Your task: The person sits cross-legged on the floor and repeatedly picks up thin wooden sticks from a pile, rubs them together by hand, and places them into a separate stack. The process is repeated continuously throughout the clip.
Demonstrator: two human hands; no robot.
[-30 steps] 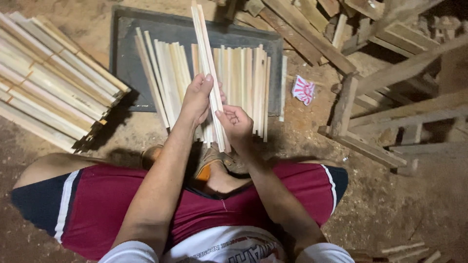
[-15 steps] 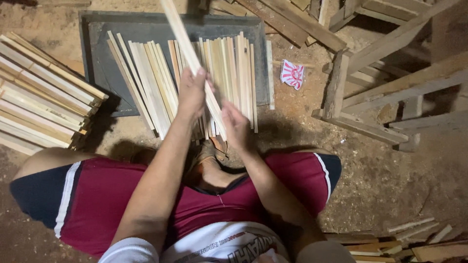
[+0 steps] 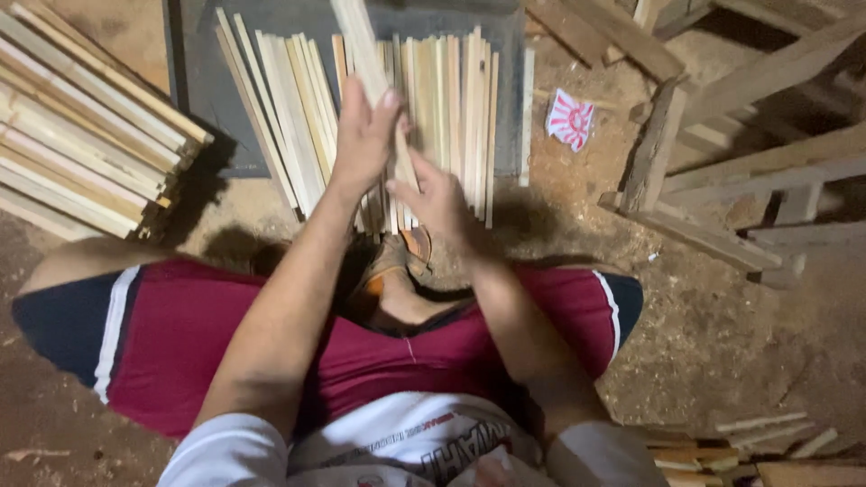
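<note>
Slats of thin pale wood [image 3: 442, 108] lie in a row on a dark grey mat [image 3: 194, 108] on the dirt floor; left hand [image 3: 361, 135] closes around a small bundle of long pale slats [image 3: 365, 54] near its lower end; right hand [image 3: 437, 200] rests fingers loosely spread against the bundle's base; slats look light, stiff, splintery, likely snappable; best gripped low, several together; stacked slat pile [image 3: 81, 144] sits left.

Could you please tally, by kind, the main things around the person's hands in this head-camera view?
Hands: 2, the left hand and the right hand, both on the wooden slats
Spread of wooden slats: 1
Dark grey mat: 1
Stacked slat bundle: 1
Red-and-white wrapper: 1
Total: 6
</note>
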